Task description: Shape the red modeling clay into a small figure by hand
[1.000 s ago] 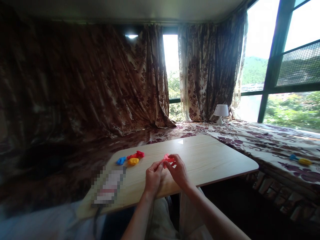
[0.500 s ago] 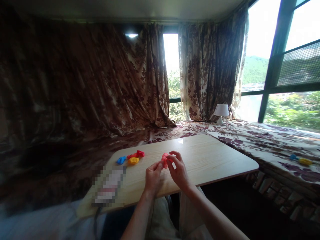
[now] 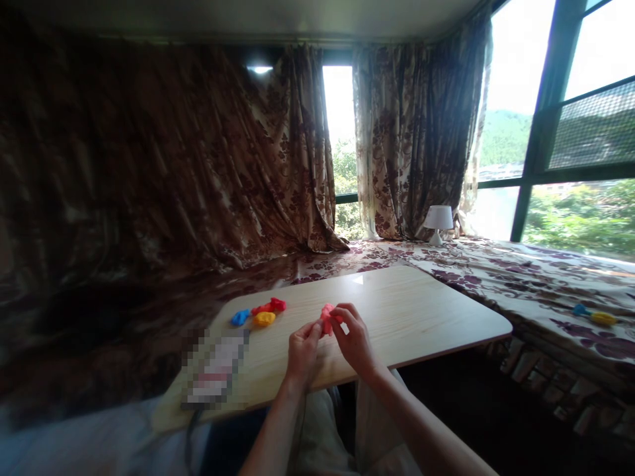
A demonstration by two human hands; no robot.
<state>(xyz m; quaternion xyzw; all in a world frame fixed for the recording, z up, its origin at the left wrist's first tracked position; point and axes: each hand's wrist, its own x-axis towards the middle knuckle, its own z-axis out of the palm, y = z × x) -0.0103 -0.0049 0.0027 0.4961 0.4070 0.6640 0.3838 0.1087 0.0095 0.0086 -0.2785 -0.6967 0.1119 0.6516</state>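
Pink pc (image 3: 327,317) is pinched by L hand (image 3: 303,345) & R hand (image 3: 354,338), both nearly closed, over tbl (image 3: 417,317) at view's 6 o'clock. Yellow pc (image 3: 264,320), blue pc (image 3: 241,318) & red pc (image 3: 278,305) are seen at its 9 o'clock.

Fingers (image 3: 350,311) partly hide the pink piece (image 3: 326,318) — its shape unclear.

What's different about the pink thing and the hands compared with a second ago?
The pink piece, which spread toward the right hand, is now bunched more compactly; that hand's fingers have shifted slightly. Both it and the left hand are still on the piece. The blue, red and yellow pieces stayed put.
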